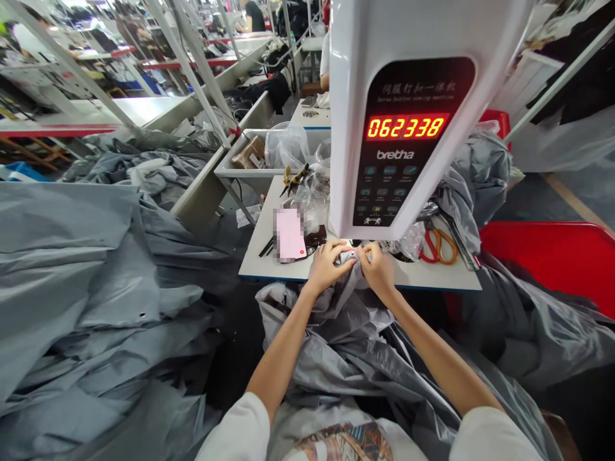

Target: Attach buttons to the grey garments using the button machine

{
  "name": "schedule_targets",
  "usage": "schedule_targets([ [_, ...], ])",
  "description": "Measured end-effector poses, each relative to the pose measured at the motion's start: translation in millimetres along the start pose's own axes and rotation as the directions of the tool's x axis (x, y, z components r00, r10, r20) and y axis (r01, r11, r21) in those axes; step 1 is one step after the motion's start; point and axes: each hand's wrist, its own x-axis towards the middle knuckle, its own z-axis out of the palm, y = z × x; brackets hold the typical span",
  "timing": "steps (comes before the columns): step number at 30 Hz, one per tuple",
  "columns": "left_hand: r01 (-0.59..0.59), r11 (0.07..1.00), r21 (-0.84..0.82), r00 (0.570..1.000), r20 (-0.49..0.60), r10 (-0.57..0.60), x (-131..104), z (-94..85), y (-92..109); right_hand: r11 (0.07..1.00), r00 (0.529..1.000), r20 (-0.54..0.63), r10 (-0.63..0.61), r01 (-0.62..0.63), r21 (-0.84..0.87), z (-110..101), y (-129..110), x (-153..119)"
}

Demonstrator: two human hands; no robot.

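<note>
Both hands meet at the front of a white button sewing machine [346, 128], just under its head. My left hand [328, 266] is closed on the edge of a grey fabric piece [331, 339]. From the other side my right hand [377, 269] pinches the same fabric, close to a small round fastener-like spot [353, 254]. Below the hands the rest of the cloth hangs off the table edge and spreads across my lap. The machine's needle area is mostly hidden behind its head. Red digits light up its panel [406, 128].
On the machine table [254, 264] lie a pink phone-like item [291, 234], yellow-handled pliers [294, 179], scissors [438, 246] and plastic bags. Heaped grey fabric [96, 288] fills the left. A red bin [552, 256] stands at right, a white tray [240, 171] behind.
</note>
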Motion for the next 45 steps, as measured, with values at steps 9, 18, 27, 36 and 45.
schedule_targets([
  [9, 0.002, 1.0, 0.0, 1.0, 0.003, -0.002, -0.8, -1.8, 1.7, 0.989, 0.991, 0.007, -0.134, 0.134, 0.062, 4.8, 10.4, 2.7],
  [18, 0.008, 1.0, 0.004, 1.0, 0.008, -0.008, -0.3, -1.6, 2.2, 0.986, 0.993, 0.023, -0.112, 0.108, 0.125, 4.2, 10.8, 3.7],
  [27, -0.001, 1.0, -0.002, 1.0, -0.005, 0.001, -0.5, -0.2, -0.1, 0.989, 0.995, 0.045, -0.084, 0.078, 0.126, 2.4, 8.8, 2.5],
  [36, 0.007, 1.0, -0.017, 1.0, 0.013, -0.007, 0.5, -1.0, 1.0, 0.986, 0.994, 0.03, -0.107, 0.103, 0.128, 4.4, 10.8, 3.5],
  [45, 0.083, 0.973, -0.217, 0.995, 0.079, -0.067, 10.7, -19.9, 2.5, 0.956, 0.994, -0.02, -0.104, 0.106, 0.273, -11.2, -6.9, 4.5],
])
